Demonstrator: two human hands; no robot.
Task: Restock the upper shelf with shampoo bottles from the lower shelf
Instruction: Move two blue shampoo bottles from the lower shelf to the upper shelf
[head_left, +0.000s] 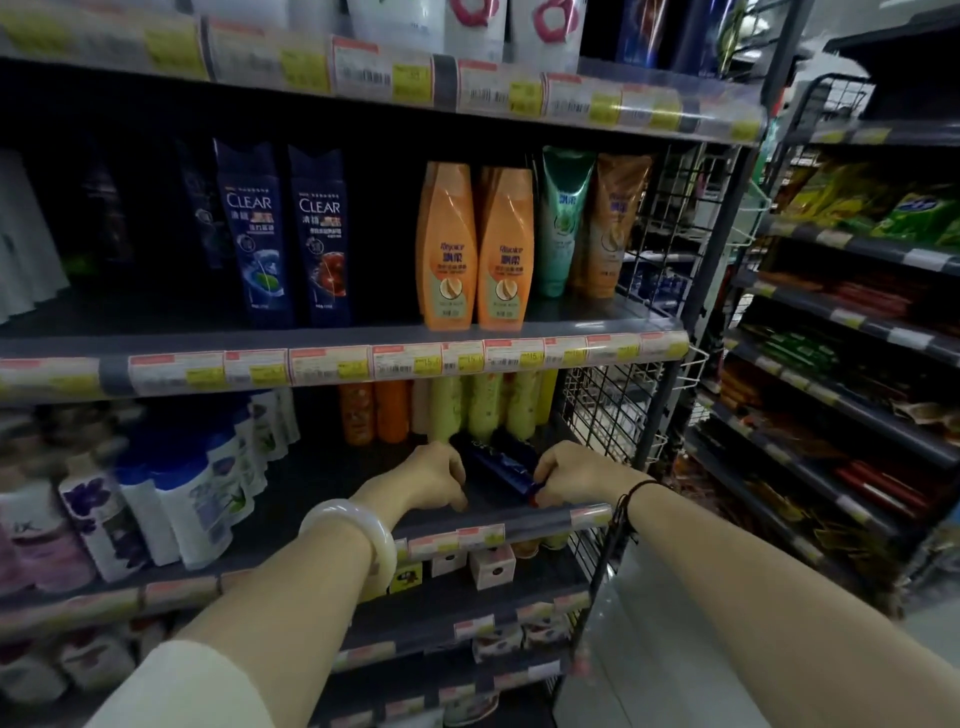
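Your right hand (576, 474) grips 1 end of the lying dark-blue plastic shampoo bottle (501, 460). Your left hand (436, 475) curls beside that bottle, and I cannot tell what it holds. Lifted by that end alone, the bottle could swing and slip.

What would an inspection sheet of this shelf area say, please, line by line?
Surface: lower shelf dark, bare in front; upper shelf has a gap beside the CLEAR bottles.
Job's things: dark blue bottle lies flat on the lower shelf, between the hands.
Clutter: orange bottles above, white bottles at left, all upright.
Grippers: right hand curls its fingers round the bottle's near end; left hand beside it, grip unclear.
Cables: nothing seen.
Surroundings: snack rack at right.
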